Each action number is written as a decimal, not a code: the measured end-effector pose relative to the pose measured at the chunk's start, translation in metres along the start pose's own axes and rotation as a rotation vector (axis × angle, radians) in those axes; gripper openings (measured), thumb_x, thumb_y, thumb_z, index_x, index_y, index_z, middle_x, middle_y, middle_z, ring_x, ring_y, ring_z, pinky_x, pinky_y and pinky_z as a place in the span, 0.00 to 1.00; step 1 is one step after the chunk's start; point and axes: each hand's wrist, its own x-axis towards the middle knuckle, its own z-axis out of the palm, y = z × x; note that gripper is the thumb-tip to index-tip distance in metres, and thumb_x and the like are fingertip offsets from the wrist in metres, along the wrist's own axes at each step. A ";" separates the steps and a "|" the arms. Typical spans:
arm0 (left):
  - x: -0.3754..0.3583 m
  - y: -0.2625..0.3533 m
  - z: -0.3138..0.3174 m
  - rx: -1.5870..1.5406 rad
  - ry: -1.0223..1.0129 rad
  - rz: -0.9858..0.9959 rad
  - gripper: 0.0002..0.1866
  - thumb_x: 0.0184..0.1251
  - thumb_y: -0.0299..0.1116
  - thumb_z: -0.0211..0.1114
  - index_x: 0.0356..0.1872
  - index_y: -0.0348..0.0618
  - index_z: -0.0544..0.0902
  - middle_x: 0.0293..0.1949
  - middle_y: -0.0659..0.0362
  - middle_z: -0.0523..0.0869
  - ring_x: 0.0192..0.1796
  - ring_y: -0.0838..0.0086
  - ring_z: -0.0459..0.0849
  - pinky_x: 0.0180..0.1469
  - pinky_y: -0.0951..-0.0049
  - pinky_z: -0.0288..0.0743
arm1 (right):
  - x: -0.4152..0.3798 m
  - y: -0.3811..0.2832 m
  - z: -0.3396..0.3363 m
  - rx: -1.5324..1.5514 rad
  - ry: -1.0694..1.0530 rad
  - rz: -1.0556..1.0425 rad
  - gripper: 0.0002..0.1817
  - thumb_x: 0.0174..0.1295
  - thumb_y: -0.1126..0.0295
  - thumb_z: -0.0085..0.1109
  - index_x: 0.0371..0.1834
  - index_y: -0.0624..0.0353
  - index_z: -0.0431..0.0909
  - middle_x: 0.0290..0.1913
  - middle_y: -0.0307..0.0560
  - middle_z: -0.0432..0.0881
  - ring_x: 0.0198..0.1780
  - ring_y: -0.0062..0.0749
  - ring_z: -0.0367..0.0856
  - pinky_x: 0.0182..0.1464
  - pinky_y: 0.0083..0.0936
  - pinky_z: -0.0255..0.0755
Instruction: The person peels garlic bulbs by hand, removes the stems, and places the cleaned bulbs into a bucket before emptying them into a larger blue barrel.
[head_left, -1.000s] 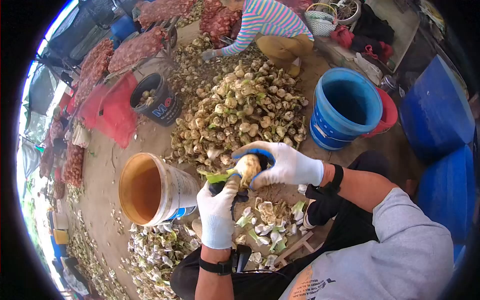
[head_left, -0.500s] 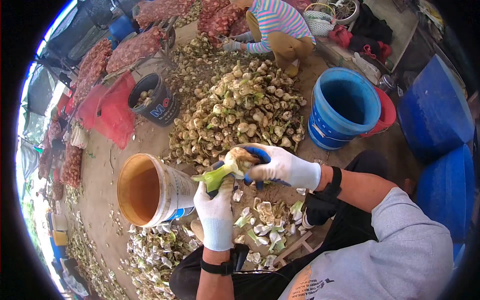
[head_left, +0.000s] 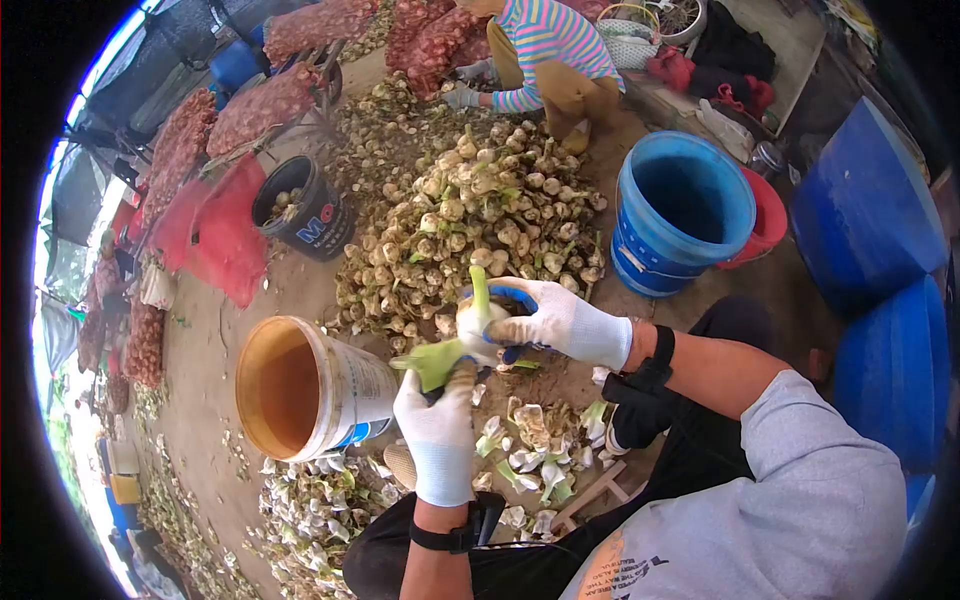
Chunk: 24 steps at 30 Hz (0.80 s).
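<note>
My right hand (head_left: pixel 545 318), in a white and blue work glove, is closed around a pale garlic bulb (head_left: pixel 478 325) whose short green stem points up. My left hand (head_left: pixel 437 408), gloved alike, grips a broad green outer leaf (head_left: pixel 432 364) at the bulb's lower left. The leaf's far end meets the bulb; blur hides whether they are still joined. Behind my hands lies a large heap of garlic bulbs (head_left: pixel 480 200). Stripped white and green peels (head_left: pixel 545 470) are scattered on the ground below.
A white bucket (head_left: pixel 345 385) lies tipped at my left, near more peels (head_left: pixel 310 510). Beyond stand a black bucket (head_left: pixel 318 225) holding some bulbs and a blue bucket (head_left: pixel 650 220). Past the heap a person in a striped top (head_left: pixel 560 50) crouches by red mesh sacks (head_left: pixel 265 105).
The bulb has turned so its stem stands up in my right hand. My left hand has drawn a green leaf down and left from it.
</note>
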 end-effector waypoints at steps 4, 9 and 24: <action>-0.006 -0.001 0.007 0.159 -0.085 -0.004 0.12 0.73 0.23 0.70 0.54 0.34 0.85 0.47 0.61 0.89 0.45 0.79 0.84 0.53 0.77 0.79 | 0.000 0.004 -0.006 -0.101 0.062 0.081 0.29 0.69 0.57 0.74 0.64 0.67 0.79 0.50 0.41 0.87 0.47 0.20 0.84 0.49 0.21 0.81; 0.010 -0.016 -0.017 -0.240 0.142 -0.024 0.09 0.75 0.20 0.66 0.52 0.33 0.84 0.46 0.57 0.89 0.44 0.74 0.88 0.52 0.73 0.84 | 0.005 0.007 -0.013 0.287 0.102 0.057 0.20 0.74 0.59 0.68 0.58 0.64 0.83 0.51 0.45 0.87 0.48 0.29 0.88 0.49 0.29 0.87; -0.014 0.000 -0.019 0.589 -0.253 0.023 0.16 0.74 0.32 0.71 0.58 0.36 0.87 0.39 0.54 0.93 0.36 0.75 0.88 0.44 0.69 0.83 | -0.008 -0.019 -0.009 -0.279 -0.072 -0.009 0.37 0.58 0.66 0.82 0.72 0.57 0.78 0.59 0.44 0.88 0.60 0.24 0.83 0.69 0.27 0.73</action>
